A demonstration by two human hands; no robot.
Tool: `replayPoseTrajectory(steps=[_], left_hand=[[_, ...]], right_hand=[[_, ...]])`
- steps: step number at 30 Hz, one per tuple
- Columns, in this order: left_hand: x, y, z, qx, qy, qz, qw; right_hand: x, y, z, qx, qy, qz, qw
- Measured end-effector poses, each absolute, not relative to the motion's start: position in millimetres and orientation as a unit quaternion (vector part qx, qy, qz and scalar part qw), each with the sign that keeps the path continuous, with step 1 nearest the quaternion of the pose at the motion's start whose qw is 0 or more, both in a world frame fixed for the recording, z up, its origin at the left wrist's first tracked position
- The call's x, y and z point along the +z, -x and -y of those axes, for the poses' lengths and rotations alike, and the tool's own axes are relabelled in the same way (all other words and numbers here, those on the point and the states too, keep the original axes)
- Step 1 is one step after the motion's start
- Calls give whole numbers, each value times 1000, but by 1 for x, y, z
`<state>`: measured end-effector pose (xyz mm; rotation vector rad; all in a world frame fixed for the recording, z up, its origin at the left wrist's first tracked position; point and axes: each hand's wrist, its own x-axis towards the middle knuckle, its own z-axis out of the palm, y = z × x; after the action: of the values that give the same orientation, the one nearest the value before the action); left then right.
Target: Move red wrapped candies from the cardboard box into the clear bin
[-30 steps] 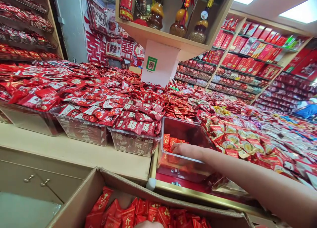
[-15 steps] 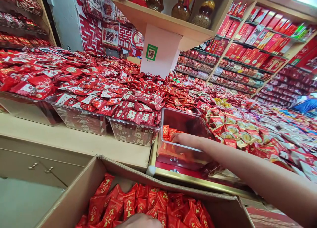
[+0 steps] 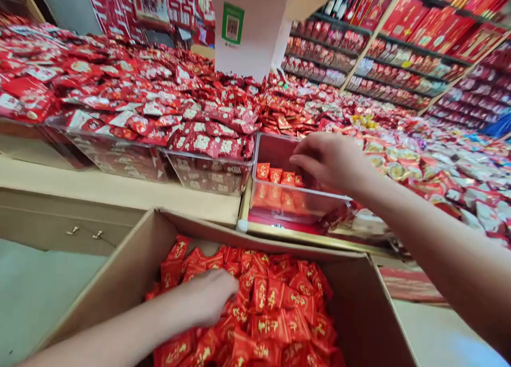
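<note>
My left hand reaches into a cardboard box of red wrapped candies with gold lettering. Its fingers are curled down against the candies, and their tips are hidden, so I cannot make out what they hold. Above the right part of a clear plastic bin, my right hand hovers with thumb and fingers bent but apart. Nothing shows between them. Inside that bin, several similar red candies stand in a row along the front wall.
Clear bins heaped with dark red packets stand left of the plastic bin. More candy piles spread to the right. Behind rises a white pillar with a green-framed code sign. Drawers lie below the counter at left.
My right hand has lifted up and to the right from inside the plastic bin. More of my left hand and forearm shows over the cardboard box. The view has tilted down.
</note>
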<state>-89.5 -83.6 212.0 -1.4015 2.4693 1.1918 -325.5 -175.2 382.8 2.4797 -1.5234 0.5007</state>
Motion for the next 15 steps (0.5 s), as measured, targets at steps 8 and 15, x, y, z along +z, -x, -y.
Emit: replayPoseTrajectory(steps=[8,15], left_hand=[[174,122,93,354,505,-787,-7],[147,129,93,375,542,-752,-9]], right_hand=[[232,321,69,70,-852,463,-236],[174,313,75,124,-791,516,-305]])
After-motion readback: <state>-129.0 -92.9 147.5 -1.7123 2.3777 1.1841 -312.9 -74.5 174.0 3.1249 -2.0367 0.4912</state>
